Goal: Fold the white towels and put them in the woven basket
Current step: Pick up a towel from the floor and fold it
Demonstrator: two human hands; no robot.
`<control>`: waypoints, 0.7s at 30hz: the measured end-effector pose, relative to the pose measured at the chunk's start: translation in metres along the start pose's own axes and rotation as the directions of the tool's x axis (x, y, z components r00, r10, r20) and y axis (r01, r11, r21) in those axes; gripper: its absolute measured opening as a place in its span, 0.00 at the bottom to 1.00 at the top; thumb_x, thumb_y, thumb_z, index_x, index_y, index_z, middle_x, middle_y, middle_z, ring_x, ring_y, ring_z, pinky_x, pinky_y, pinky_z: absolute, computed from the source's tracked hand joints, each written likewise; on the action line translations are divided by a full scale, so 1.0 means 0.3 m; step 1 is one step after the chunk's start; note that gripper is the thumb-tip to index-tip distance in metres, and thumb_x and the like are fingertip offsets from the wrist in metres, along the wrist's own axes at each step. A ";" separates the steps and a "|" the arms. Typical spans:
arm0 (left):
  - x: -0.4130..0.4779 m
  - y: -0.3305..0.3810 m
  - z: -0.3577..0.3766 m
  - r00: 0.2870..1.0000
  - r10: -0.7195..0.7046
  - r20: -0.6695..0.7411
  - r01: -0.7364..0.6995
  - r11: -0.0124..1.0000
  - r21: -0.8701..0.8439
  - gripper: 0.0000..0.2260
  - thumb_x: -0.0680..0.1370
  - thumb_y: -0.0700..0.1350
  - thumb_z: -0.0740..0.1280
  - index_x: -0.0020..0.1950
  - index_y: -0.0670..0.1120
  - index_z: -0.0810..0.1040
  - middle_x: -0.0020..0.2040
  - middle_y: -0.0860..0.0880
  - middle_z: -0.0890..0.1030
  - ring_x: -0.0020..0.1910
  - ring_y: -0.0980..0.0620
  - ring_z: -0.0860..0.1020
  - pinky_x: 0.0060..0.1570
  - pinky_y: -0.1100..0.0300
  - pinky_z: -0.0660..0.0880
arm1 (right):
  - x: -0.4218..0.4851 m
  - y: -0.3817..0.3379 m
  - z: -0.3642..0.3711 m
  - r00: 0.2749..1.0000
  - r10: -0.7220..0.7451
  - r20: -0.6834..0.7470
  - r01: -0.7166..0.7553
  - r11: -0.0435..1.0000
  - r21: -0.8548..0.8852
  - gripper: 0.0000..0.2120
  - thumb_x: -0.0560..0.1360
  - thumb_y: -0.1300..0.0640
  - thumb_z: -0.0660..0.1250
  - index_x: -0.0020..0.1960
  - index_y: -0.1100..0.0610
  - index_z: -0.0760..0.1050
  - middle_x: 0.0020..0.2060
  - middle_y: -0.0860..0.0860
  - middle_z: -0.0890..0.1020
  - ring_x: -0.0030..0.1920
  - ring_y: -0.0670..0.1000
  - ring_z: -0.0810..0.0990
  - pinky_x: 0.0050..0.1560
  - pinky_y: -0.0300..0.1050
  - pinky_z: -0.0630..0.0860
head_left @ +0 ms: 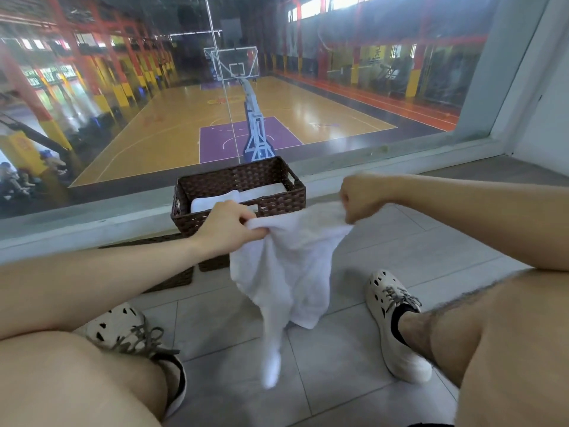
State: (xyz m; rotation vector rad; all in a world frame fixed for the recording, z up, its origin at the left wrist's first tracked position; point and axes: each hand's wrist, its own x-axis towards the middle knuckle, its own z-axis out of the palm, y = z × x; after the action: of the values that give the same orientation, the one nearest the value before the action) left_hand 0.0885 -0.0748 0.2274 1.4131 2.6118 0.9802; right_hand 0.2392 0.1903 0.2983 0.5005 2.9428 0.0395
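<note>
Your left hand (226,228) and right hand (361,197) each pinch a top corner of the white towel (286,266), hanging before the woven basket (240,192) above the grey tiled floor (415,251) beside the window (184,103).

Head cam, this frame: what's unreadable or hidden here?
- head view: folded towels in the woven basket; its near wall and the left hand cover most, so the count is unknown.
- head view: white towel; the lower end is motion-blurred, and the top corners are buried in the grip of the left hand and the right hand.
- head view: dark woven item below the basket; the left forearm covers it, so its identity is unclear.
</note>
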 end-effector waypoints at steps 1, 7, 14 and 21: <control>-0.002 0.004 -0.015 1.000 0.002 -0.014 -0.003 1.000 -0.015 0.21 0.74 0.46 0.80 0.27 0.45 0.73 0.27 0.44 0.72 0.28 0.56 0.66 0.34 0.58 0.64 | -0.004 -0.016 0.016 0.997 -0.026 0.077 0.024 1.000 0.020 0.06 0.69 0.55 0.75 0.38 0.58 0.82 0.38 0.55 0.85 0.40 0.55 0.81 0.36 0.43 0.73; -0.036 0.025 -0.038 0.999 0.024 0.049 -0.024 1.000 0.004 0.10 0.68 0.53 0.86 0.36 0.51 0.87 0.35 0.50 0.84 0.36 0.48 0.80 0.40 0.48 0.76 | -0.019 -0.202 0.076 0.973 -0.229 0.026 0.204 0.907 0.368 0.27 0.66 0.32 0.81 0.56 0.48 0.82 0.53 0.43 0.83 0.52 0.45 0.80 0.52 0.45 0.79; -0.062 0.008 -0.093 0.999 0.044 -0.022 -0.043 0.998 0.051 0.09 0.67 0.49 0.87 0.36 0.53 0.87 0.39 0.55 0.85 0.39 0.57 0.81 0.39 0.67 0.72 | 0.049 -0.308 0.161 0.949 -0.316 0.000 0.285 0.857 0.429 0.09 0.75 0.47 0.78 0.44 0.48 0.80 0.42 0.45 0.83 0.45 0.53 0.83 0.47 0.54 0.84; -0.101 -0.072 -0.130 0.965 -0.046 0.259 -0.019 0.969 0.245 0.16 0.69 0.54 0.85 0.31 0.50 0.81 0.46 0.51 0.82 0.42 0.52 0.78 0.45 0.53 0.75 | 0.051 -0.285 0.104 0.838 -0.334 -0.431 0.470 0.842 0.263 0.03 0.82 0.57 0.65 0.52 0.51 0.76 0.44 0.45 0.81 0.46 0.52 0.78 0.44 0.51 0.74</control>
State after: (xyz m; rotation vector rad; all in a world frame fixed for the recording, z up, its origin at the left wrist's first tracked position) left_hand 0.0788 -0.1264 0.2392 1.4526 2.6034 0.4371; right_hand 0.2020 0.1146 0.2608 -0.1412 3.3761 -0.5243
